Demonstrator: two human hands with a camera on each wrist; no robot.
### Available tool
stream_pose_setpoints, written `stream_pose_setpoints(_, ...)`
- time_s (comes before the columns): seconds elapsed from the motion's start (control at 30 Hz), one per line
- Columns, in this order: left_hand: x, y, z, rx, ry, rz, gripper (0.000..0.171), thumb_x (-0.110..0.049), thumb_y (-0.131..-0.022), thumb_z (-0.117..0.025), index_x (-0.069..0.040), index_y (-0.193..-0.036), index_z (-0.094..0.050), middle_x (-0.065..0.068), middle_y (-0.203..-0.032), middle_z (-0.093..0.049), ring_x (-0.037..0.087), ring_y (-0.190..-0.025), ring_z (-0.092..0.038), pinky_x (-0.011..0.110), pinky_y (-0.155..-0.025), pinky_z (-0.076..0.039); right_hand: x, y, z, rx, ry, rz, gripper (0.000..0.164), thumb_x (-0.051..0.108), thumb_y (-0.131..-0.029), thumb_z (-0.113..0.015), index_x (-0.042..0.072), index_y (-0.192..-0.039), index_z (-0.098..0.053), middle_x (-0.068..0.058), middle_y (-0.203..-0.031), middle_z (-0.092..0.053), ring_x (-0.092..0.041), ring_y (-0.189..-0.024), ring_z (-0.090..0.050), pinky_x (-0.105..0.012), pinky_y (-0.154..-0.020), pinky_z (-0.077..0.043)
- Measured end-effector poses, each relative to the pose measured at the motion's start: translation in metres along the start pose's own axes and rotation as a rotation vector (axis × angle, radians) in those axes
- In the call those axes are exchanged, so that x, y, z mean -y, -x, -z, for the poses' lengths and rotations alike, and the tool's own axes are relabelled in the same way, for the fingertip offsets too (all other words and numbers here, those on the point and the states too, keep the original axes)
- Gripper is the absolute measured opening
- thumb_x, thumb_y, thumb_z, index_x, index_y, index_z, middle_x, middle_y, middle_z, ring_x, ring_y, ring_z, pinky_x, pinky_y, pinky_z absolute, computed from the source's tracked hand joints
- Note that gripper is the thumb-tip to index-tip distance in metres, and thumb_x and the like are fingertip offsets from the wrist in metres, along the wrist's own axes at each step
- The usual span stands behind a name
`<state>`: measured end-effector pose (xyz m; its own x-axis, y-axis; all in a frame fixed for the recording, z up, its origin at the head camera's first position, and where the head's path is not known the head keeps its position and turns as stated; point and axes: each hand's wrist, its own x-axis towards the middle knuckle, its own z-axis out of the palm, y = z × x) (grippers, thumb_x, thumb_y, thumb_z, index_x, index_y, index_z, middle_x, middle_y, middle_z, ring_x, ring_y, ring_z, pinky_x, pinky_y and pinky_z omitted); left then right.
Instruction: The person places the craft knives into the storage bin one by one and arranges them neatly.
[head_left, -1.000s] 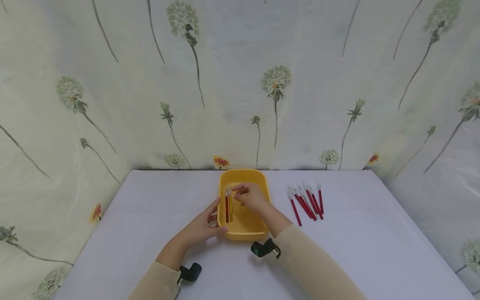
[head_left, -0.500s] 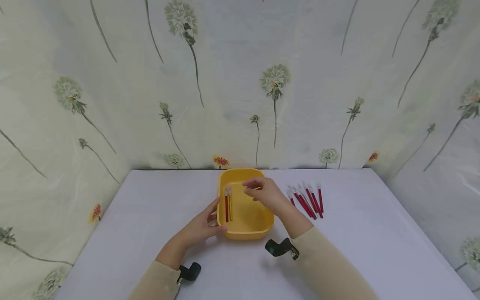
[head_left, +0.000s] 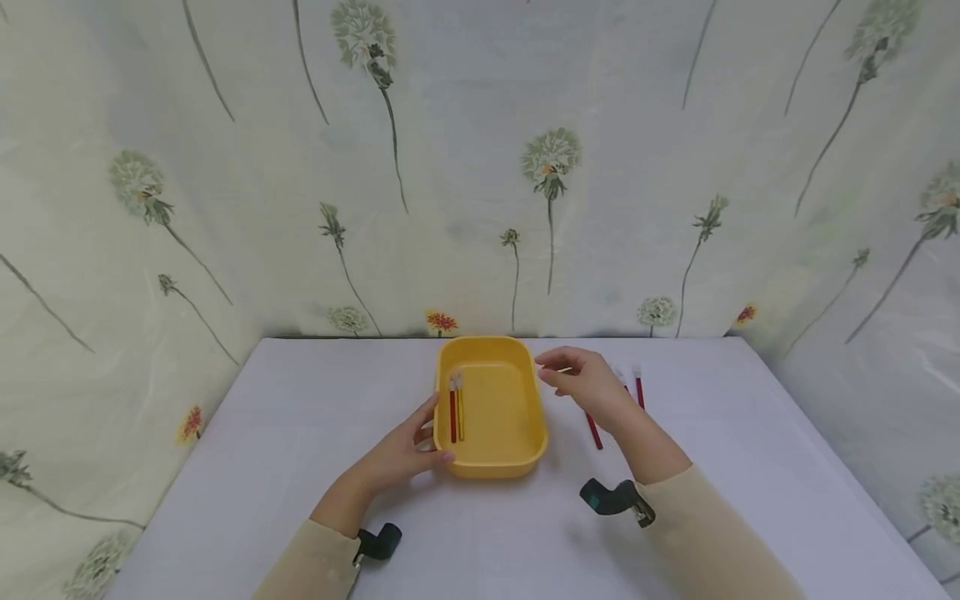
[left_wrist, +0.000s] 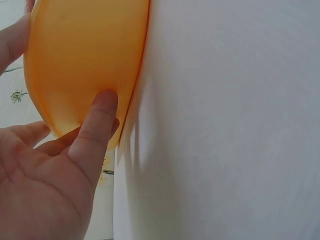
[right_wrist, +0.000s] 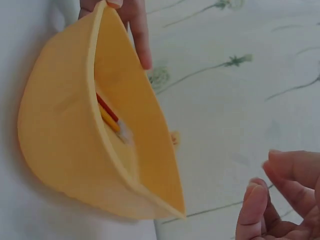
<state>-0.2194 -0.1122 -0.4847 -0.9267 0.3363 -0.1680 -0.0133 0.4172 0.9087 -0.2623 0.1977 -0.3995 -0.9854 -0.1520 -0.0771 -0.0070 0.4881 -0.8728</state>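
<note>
A yellow plastic basin (head_left: 498,417) stands on the white table. Inside, along its left wall, lie a red-handled paintbrush (head_left: 453,415) and a yellow-handled paintbrush (head_left: 461,412), side by side with their pale tips pointing away. My left hand (head_left: 405,450) holds the basin's left side, thumb at the near corner and fingers against the outer wall; the left wrist view shows fingertips touching that wall. Just right of the basin, in the air, is my right hand (head_left: 581,383), fingers loosely bent and nothing between them. Beneath it are red-handled paintbrushes (head_left: 594,432), mostly hidden by the hand and forearm.
More red brush handles (head_left: 639,390) show beyond the right forearm. The white table (head_left: 300,417) meets a dandelion-printed cloth backdrop (head_left: 465,167) behind and at both sides. A dark camera (head_left: 611,498) is strapped to each wrist.
My right hand has moved out of the basin to the right, over its rim, and now hovers above the loose brushes. The left hand and both brushes in the basin have stayed put.
</note>
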Motion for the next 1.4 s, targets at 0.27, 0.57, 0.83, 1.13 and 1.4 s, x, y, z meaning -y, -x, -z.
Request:
stream_pose_setpoints(0.27, 0.003, -0.001, 0.0, -0.003, 0.007, 0.001, 0.105, -0.042, -0.081, -0.083, -0.03, -0.162, -0.016, 0.006, -0.163, -0.027, 0.031, -0.141, -0.041, 0.05, -0.109, -0.041, -0.02, 0.009, 0.029, -0.029, 0.057, 0.003, 0.034, 0.029, -0.098, -0.067, 0.014, -0.128, -0.066, -0.01, -0.121, -0.065, -0.027, -0.103, -0.062, -0.038, -0.09, -0.056)
stream_pose_setpoints(0.57, 0.003, -0.001, 0.0, -0.006, -0.005, 0.006, 0.107, -0.046, -0.079, -0.083, -0.03, -0.162, -0.016, 0.006, -0.163, -0.028, 0.03, -0.14, -0.043, 0.05, -0.108, -0.042, -0.046, 0.016, 0.059, -0.06, 0.059, -0.019, 0.04, 0.03, -0.101, -0.06, 0.008, -0.135, -0.06, -0.017, -0.131, -0.059, -0.032, -0.108, -0.06, -0.036, -0.089, -0.056)
stream_pose_setpoints(0.83, 0.0, 0.0, 0.001, 0.006, 0.001, -0.012, 0.103, -0.039, -0.084, -0.081, -0.027, -0.162, -0.016, 0.009, -0.163, -0.028, 0.031, -0.14, -0.043, 0.049, -0.109, -0.042, -0.078, 0.011, 0.079, -0.085, 0.036, -0.04, 0.045, 0.03, -0.103, -0.057, 0.003, -0.139, -0.054, -0.021, -0.133, -0.056, -0.039, -0.116, -0.056, -0.039, -0.095, -0.054)
stream_pose_setpoints(1.13, 0.001, 0.0, 0.0, -0.007, 0.003, 0.007, 0.104, -0.041, -0.082, -0.082, -0.03, -0.162, -0.017, 0.007, -0.163, -0.028, 0.03, -0.141, -0.043, 0.05, -0.109, -0.042, -0.105, 0.001, 0.082, -0.153, 0.034, -0.115, 0.045, 0.025, -0.104, -0.055, -0.001, -0.14, -0.052, -0.024, -0.131, -0.055, -0.038, -0.115, -0.054, -0.046, -0.098, -0.052)
stream_pose_setpoints(1.4, 0.001, 0.0, 0.0, -0.01, -0.01, 0.021, 0.105, -0.045, -0.081, -0.082, -0.033, -0.161, -0.016, 0.004, -0.163, -0.027, 0.028, -0.141, -0.042, 0.05, -0.109, -0.042, -0.131, -0.013, 0.088, -0.174, 0.013, -0.18, 0.044, 0.024, -0.105, -0.053, 0.0, -0.142, -0.05, -0.025, -0.138, -0.052, -0.033, -0.118, -0.055, -0.034, -0.088, -0.056)
